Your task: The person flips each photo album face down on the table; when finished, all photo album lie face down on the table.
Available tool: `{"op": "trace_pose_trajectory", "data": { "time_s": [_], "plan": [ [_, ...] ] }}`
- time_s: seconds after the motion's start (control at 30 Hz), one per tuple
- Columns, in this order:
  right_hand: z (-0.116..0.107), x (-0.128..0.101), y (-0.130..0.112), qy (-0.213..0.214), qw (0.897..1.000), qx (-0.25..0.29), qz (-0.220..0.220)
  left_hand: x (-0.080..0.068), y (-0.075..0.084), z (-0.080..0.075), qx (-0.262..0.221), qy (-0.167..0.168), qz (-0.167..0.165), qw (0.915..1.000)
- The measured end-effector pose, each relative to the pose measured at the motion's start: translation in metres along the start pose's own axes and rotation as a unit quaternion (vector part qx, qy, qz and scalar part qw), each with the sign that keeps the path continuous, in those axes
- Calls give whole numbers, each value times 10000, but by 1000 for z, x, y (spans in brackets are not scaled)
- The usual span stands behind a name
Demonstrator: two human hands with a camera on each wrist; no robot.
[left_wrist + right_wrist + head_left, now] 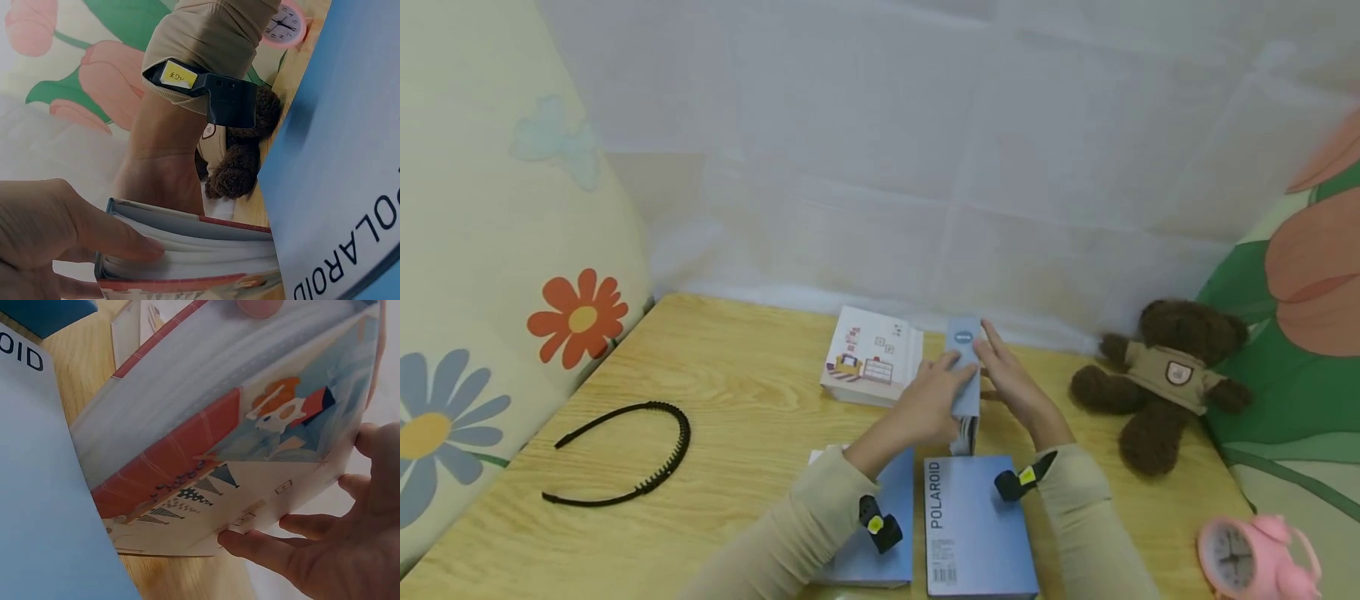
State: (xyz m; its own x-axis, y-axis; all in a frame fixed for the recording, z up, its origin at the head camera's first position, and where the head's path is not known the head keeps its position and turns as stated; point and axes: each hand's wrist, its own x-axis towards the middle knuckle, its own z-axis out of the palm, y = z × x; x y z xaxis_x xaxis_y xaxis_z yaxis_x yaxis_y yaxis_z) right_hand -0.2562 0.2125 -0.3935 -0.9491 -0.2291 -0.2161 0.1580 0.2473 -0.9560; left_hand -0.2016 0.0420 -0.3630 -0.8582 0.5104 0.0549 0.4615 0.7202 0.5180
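A photo album (967,398) with a pale blue spine and an illustrated cover (281,481) stands on edge on the wooden table. My left hand (928,402) grips it from the left, fingers over the spine. In the left wrist view the thumb (134,240) presses on the page edges at one end. My right hand (1021,392) is at its right side, extended fingertips touching the cover in the right wrist view. Just in front lies a blue POLAROID album (973,525). Another blue album (887,558) lies left of that, partly hidden by my left forearm.
A white illustrated album (872,358) lies at the back, left of the upright one. A black toothed headband (681,446) lies at the left. To the right are a brown teddy bear (1180,375) and a pink alarm clock (1262,554). White cloth (850,208) hangs behind the table.
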Motion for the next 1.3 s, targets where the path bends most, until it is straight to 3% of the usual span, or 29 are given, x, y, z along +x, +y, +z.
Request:
{"op": "trace_pose_trajectory", "data": {
  "time_s": [0.13,0.27,0.37,0.53,0.73,0.9,1.03,1.17,1.3],
  "plan": [
    [0,1,-1,9,10000,-41,-29,1,-7,2,-572,193,-75,9981],
    [-1,1,-3,66,9999,-104,23,3,-24,13,-1575,328,-263,9866],
    [-1,0,-5,117,9999,-116,3,6,-38,25,-2116,35,-245,9770],
    [-2,1,-6,211,9997,-146,10,10,-51,42,-2515,-578,19,9661],
    [-3,-1,-2,83,9984,538,-163,8,-52,43,-2177,-508,-149,9746],
    [-10,-7,7,382,9964,736,-199,7,-51,40,-1645,-678,-384,9833],
    [-17,-10,14,755,9965,353,-91,6,-50,40,-1246,-794,-423,9881],
    [-24,-13,23,1122,9928,-425,-29,7,-50,43,-706,-777,-465,9934],
    [-29,-15,29,1205,9853,-1204,112,8,-48,45,-175,-709,-576,9957]
  ]
}}
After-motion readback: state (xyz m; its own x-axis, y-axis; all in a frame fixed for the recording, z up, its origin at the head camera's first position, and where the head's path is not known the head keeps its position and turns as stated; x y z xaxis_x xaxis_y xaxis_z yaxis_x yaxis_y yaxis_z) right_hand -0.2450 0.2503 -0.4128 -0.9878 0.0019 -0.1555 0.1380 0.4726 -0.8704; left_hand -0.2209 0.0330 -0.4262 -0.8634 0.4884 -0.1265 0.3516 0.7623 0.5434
